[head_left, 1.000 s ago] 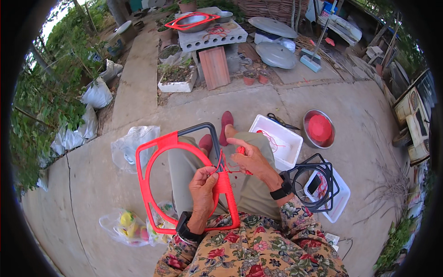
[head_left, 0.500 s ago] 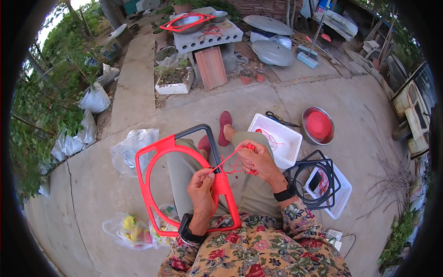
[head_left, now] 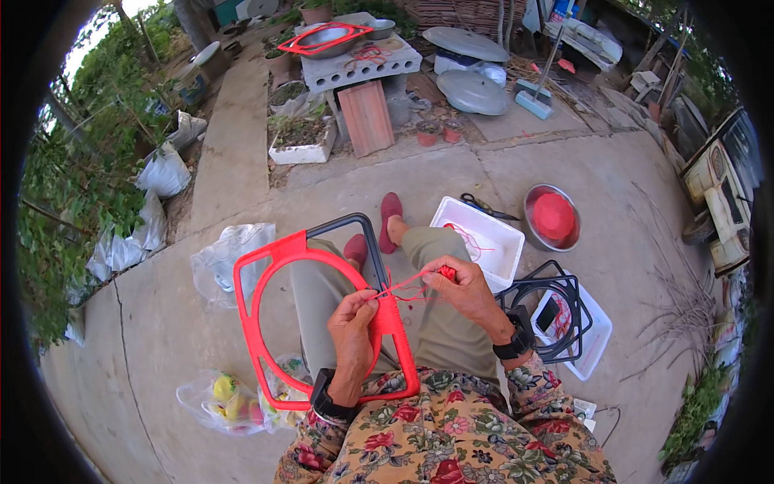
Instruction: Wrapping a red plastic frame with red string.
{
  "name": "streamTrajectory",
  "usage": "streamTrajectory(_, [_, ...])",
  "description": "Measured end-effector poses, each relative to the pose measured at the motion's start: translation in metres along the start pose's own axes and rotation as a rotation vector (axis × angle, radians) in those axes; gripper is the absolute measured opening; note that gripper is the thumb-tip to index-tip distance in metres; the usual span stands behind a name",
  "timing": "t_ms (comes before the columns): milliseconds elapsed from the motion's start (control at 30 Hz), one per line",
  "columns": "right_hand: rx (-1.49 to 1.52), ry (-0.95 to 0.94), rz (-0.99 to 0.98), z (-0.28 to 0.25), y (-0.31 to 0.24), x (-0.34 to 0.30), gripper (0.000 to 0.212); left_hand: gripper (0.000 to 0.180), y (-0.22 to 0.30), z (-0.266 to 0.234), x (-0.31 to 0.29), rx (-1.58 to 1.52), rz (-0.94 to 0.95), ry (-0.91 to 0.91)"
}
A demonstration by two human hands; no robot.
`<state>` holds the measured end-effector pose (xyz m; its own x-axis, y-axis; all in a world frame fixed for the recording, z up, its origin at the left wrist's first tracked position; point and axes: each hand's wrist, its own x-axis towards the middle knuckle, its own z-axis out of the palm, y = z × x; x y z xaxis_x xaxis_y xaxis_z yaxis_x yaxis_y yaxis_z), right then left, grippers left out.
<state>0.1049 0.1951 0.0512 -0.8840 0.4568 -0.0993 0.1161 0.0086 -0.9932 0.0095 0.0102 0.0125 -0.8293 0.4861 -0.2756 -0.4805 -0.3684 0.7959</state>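
A square frame [head_left: 282, 252] with an inner ring leans across my lap, mostly wrapped in red cord. Its far right corner [head_left: 367, 230] is bare black. At the wrapped right side of the frame, my left hand [head_left: 351, 327] pinches the red cord between thumb and fingertips. My right hand [head_left: 466, 294] closes round a small bundle of the same cord [head_left: 447, 273]. Between the hands a strand [head_left: 409, 282] runs taut, with loose strands hanging just below it.
Right of my knees stand a white box [head_left: 506, 262] with red cord inside, scissors [head_left: 488, 208] and a metal bowl [head_left: 532, 234] holding something red. Nearer, black frames [head_left: 556, 355] overlap a white tray [head_left: 597, 351]. Plastic bags [head_left: 230, 266] lie to the left.
My right hand has turned and shifted slightly right and down, drawing the strand flatter between the hands. My left hand keeps its pinch beside the frame.
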Motion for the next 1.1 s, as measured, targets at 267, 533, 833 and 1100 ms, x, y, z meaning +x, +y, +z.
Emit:
streamTrajectory(267, [-0.458,-0.037,-0.435,-0.017,-0.007,0.007,0.012,0.017,-0.002,0.001,0.0,0.034,0.006,0.026])
streamTrajectory(533, [-0.737,-0.146,-0.597,-0.023,-0.032,0.01,0.021,0.015,0.0,0.001,0.005,-0.022,-0.051,0.073])
streamTrajectory(833, [-0.773,-0.143,-0.563,-0.023,-0.037,0.004,0.019,0.016,-0.008,0.003,0.008,-0.03,0.039,0.134])
streamTrajectory(1100, [-0.809,-0.179,-0.55,-0.027,-0.037,0.003,0.018,0.018,0.011,0.01,0.015,-0.137,-0.347,-0.086])
